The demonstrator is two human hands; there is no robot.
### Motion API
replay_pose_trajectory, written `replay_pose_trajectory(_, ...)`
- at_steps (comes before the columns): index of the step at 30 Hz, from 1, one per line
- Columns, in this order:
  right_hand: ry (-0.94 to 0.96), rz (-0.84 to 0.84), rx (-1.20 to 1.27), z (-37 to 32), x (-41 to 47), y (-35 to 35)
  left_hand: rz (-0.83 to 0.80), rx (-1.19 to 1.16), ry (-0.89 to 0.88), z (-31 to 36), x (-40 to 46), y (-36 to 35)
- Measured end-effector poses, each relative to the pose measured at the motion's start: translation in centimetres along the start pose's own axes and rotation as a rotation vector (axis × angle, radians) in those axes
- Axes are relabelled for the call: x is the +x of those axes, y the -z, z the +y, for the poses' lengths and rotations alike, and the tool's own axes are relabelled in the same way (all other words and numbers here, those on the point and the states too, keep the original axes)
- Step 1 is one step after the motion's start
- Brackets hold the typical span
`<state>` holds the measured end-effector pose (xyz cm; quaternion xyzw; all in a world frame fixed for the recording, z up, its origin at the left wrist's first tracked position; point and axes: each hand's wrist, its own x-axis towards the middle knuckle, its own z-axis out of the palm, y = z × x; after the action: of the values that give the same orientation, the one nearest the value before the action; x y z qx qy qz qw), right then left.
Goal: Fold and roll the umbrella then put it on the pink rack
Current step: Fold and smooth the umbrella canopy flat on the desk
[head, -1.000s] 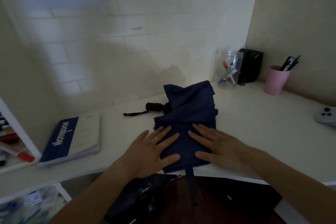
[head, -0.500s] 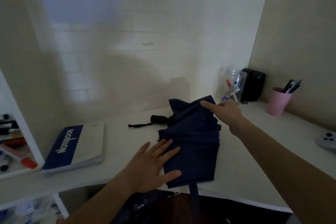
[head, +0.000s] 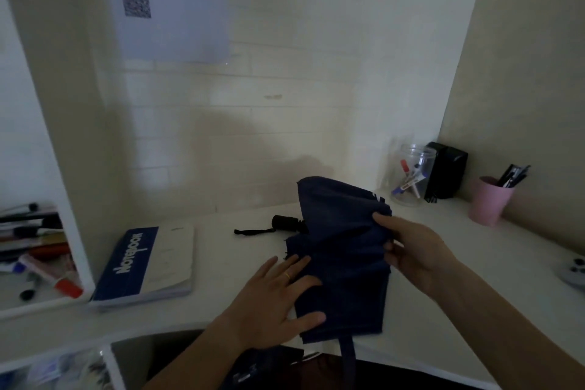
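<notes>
One navy folding umbrella (head: 342,269) lies on the white desk (head: 474,250), its closing strap (head: 347,358) hanging over the near edge. Two hands work it. The left hand (head: 272,298) lies flat and spread wide, fingers pressing the canopy's near left part, a ring on one finger. The right hand (head: 411,250) pinches a fold of fabric at the canopy's right edge, thumb above and fingers curled beneath, lifting it slightly. The umbrella lies between the two hands. Its black handle (head: 285,222) points left, wrist loop (head: 253,231) trailing on the desk. One blue notebook (head: 144,263) sits to the left. Farther right stand one clear jar of markers (head: 411,180), one black box (head: 446,169) and one pink cup of pens (head: 490,199)
</notes>
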<state>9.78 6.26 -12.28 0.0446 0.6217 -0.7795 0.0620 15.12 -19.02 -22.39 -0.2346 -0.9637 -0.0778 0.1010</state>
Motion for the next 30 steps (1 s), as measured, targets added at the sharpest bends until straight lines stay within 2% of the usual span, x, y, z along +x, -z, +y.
replay_pose_trajectory(5, -0.092, -0.045, -0.05, 5.4, -2.6, 1.7, 0.191, -0.038, -0.033, 0.2, -0.4, -0.2)
replay_pose_trajectory(9, -0.14, -0.064, 0.098, 6.5, -2.9, 2.9, 0.517, -0.394, 0.305, 0.9, 0.8, 0.8)
replay_pose_trajectory(11, -0.152, -0.083, 0.164, 6.5, -2.7, 3.2, 0.476, -0.597, 0.442, 1.3, 2.2, 1.8)
replay_pose_trajectory(14, -0.158, -0.099, 0.182, 6.4, -2.6, 3.4, 0.345, -0.825, 0.502, 1.9, 3.9, 2.8)
replay_pose_trajectory(19, -0.135, -0.102, 0.195, 6.6, -2.5, 3.6, 0.488, -1.059, 0.404, 2.9, 5.0, 3.8)
replay_pose_trajectory(22, -0.136, -0.089, 0.21, 6.4, -2.6, 3.6, 0.492, -1.299, 0.596, 3.4, 5.3, 4.7)
replay_pose_trajectory(25, -0.129, -0.09, 0.219, 6.2, -3.0, 3.4, 0.347, -1.292, 0.625, 3.8, 5.1, 4.5)
replay_pose_trajectory(30, -0.132, -0.088, 0.193, 6.0, -3.3, 3.3, 0.494, -1.163, 0.495, 3.6, 5.7, 4.9)
